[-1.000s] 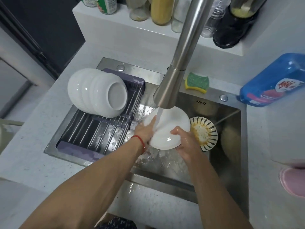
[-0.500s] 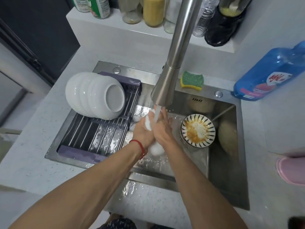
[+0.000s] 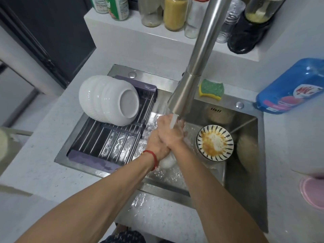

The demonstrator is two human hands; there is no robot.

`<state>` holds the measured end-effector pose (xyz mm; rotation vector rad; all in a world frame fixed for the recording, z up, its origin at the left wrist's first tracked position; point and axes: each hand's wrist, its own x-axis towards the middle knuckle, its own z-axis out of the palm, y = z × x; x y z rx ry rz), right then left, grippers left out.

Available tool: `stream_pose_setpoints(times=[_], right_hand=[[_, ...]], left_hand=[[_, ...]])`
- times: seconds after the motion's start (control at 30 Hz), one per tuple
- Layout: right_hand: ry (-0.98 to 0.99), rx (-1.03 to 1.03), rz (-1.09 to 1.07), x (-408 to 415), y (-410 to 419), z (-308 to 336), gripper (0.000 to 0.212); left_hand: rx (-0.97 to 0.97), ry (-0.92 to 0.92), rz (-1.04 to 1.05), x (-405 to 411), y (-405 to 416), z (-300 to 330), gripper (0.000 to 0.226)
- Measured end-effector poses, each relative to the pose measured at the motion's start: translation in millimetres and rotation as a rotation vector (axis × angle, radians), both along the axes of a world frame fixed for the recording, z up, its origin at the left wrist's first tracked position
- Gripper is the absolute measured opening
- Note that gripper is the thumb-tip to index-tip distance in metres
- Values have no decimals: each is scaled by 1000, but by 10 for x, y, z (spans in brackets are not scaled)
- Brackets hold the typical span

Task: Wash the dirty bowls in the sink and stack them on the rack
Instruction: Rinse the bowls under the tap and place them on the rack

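My left hand (image 3: pixel 156 144) and my right hand (image 3: pixel 172 133) are clasped around a white bowl (image 3: pixel 167 161) under the running tap. Only the bowl's lower edge shows below my hands. Water falls from the steel faucet (image 3: pixel 185 95) onto my right hand. A striped bowl (image 3: pixel 214 142) smeared with orange sauce sits in the sink (image 3: pixel 245 172) to the right of my hands. Three clean white bowls (image 3: pixel 108 99) lie nested on their sides on the purple drying rack (image 3: pixel 108 142) over the sink's left half.
A green and yellow sponge (image 3: pixel 211 89) lies on the sink's back rim. A blue detergent bottle (image 3: pixel 291 86) lies on the counter at right. Jars and bottles (image 3: pixel 175 13) line the shelf behind. A pink object (image 3: pixel 312 192) sits at the right edge.
A second ago the white bowl faced up, held at its sides. Now it is tilted on edge, mostly hidden between my two hands, under the stream.
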<state>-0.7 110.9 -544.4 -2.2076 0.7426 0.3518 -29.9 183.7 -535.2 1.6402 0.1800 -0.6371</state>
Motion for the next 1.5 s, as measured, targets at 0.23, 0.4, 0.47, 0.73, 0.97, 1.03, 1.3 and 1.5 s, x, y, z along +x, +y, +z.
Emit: stream_pose_setpoints(times=[0.23,0.4,0.47,0.73,0.97,1.03,1.3,1.5], right_hand=[[116,299,-359,-89,-587,-217,69],[83,893,-646,-671,-850,-457,75],[-76,1028,-698,-781,-775,-256,56],[-298,124,-245,-718,-163,114,9],[-271,-353,642,-918,-208,-1,32],[-153,-289,664,-900,-377,40,45],[57,-240,760,-363,-305,-266,65],[-4,-620,911,-832,-716,34,74]], left_hand=[[-86,147,120,21,38,-35,66],[-176,309,213,254,167,-70,54],[-184,369,220,336,225,-155,40],[-50,375,41,207,-133,-211,70],[-91,475,200,448,267,-197,50],[-134,464,189,399,335,-225,56],[-353,545,270,86,7,-252,62],[-262,508,401,330,83,-451,70]])
